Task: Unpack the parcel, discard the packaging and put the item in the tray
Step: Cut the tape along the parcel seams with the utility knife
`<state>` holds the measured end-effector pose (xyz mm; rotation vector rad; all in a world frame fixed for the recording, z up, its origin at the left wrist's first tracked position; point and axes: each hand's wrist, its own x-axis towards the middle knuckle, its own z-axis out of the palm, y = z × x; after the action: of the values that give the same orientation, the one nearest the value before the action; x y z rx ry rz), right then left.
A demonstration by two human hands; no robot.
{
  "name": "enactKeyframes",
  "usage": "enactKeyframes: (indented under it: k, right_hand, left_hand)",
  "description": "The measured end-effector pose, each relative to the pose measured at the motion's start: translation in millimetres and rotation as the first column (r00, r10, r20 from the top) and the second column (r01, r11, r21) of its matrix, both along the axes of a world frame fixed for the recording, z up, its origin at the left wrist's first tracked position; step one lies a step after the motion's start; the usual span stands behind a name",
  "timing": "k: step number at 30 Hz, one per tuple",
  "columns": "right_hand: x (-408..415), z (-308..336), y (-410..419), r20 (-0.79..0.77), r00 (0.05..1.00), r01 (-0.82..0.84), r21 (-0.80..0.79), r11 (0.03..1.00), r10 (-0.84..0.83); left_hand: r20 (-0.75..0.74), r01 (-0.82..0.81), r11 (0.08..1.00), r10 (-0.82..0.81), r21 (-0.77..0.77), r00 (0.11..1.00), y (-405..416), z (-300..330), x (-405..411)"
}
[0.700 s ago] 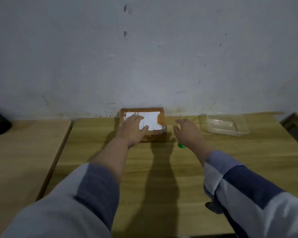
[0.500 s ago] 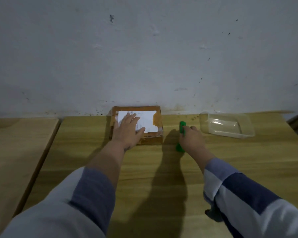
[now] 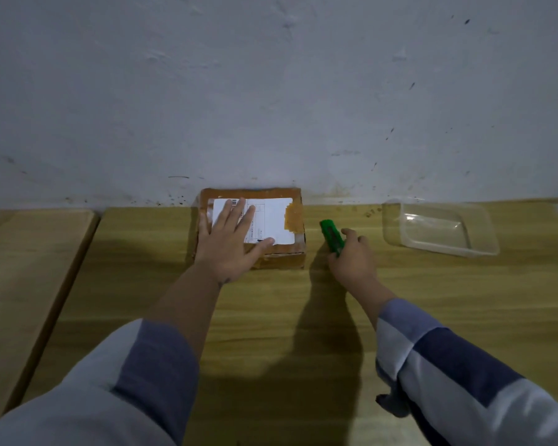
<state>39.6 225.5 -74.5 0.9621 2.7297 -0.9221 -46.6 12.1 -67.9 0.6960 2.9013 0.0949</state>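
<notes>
**Now steadied: one hand flat on the parcel, the other gripping a green cutter**

Seen from a head-worn camera, a person in a blue and pale striped top leans over a wooden table [image 3: 303,317] set against a scuffed white wall [image 3: 271,91]. At twelve o'clock from the person, pushed up to the wall, sits the parcel [image 3: 290,255], a brown cardboard box taped along its edges and carrying a white shipping label [image 3: 276,220] with a barcode on its top face. The box looks sealed.

The left hand [image 3: 229,243] lies palm down on the left half of the lid, fingers straight and spread across the label, thumb stretched toward three o'clock along the near edge of the top.

Just beside the box at its three o'clock side, apart from the cardboard, the right hand [image 3: 353,255] has its fingers curled around a green cutter [image 3: 330,235]. The tool's free end points toward eleven o'clock, up and away from the knuckles; whether a blade is out cannot be made out.

Farther toward two o'clock, well apart from the box, stands the tray [image 3: 396,233], a clear plastic tub with nothing visible inside.

At nine o'clock a second wooden table [image 3: 23,268] adjoins the first, a dark seam between them.
</notes>
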Motion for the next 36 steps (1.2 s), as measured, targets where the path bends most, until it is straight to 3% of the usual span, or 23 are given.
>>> enactKeyframes:
  k: [4,7,10,21,26,36]
  right_hand:
    - [-8,11,-16,-0.107,0.991,0.058,-0.215,0.975,-0.083]
    - [-9,23,-28,-0.144,0.97,0.116,-0.425,0.898,-0.194]
    - [-1,31,-37,-0.152,0.962,0.121,-0.514,0.849,-0.229]
    - [70,36,-58,-0.166,0.951,0.13,-0.551,0.825,-0.26]
    - [97,52,-53,-0.086,0.996,-0.054,-0.504,0.862,0.011]
    - [132,54,-56,-0.063,0.998,-0.056,-0.504,0.862,0.028]
  left_hand:
    - [0.001,0.002,1.0,-0.002,-0.009,1.0,0,1,10]
    - [-0.007,0.002,1.0,-0.002,-0.01,1.0,-2,1,20]
    - [-0.007,0.018,1.0,-0.019,-0.023,1.0,-6,2,33]
    - [0.057,0.03,0.999,-0.028,-0.036,0.998,-20,6,100]
    - [0.103,0.103,0.994,-0.098,-0.044,0.99,-30,14,108]
    - [-0.05,0.165,0.981,-0.17,-0.1,0.984,-43,2,113]
